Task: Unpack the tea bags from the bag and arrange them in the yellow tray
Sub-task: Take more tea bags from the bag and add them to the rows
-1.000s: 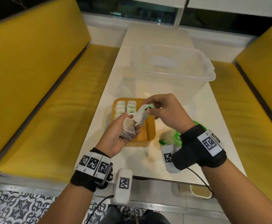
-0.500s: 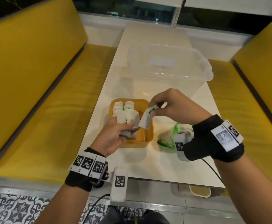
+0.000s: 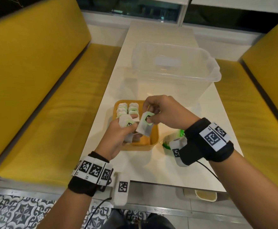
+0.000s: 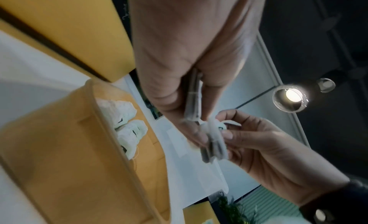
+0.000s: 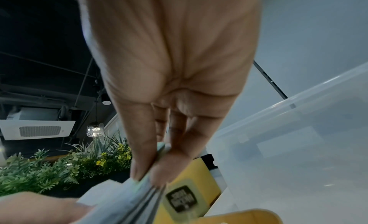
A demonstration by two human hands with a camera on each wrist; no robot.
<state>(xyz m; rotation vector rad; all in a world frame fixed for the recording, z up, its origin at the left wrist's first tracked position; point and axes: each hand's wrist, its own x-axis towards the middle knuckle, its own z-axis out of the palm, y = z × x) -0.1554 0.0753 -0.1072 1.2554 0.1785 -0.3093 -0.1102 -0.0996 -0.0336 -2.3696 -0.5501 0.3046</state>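
The yellow tray (image 3: 154,138) sits on the white table, with two rows of tea bags (image 3: 126,109) standing in its far left part. Above the tray my left hand (image 3: 126,128) grips a small stack of tea bags (image 3: 126,123). My right hand (image 3: 149,116) pinches one tea bag (image 3: 145,125) by its green-and-black tag, just right of the stack. The left wrist view shows the tray (image 4: 69,148), the stack (image 4: 193,98) and the pinched tea bag (image 4: 214,142). In the right wrist view that tea bag (image 5: 139,200) hangs below thumb and forefinger. The green-and-clear bag (image 3: 173,139) lies right of the tray.
A large clear plastic tub (image 3: 173,66) stands on the table behind the tray. Yellow bench seats (image 3: 41,96) run along both sides of the table (image 3: 159,171). A small cup (image 3: 205,195) sits below the table's near right edge.
My right hand has drawn one tea bag away from the stack in my left hand and holds it slightly lower, over the tray. My left hand has stayed over the tray.
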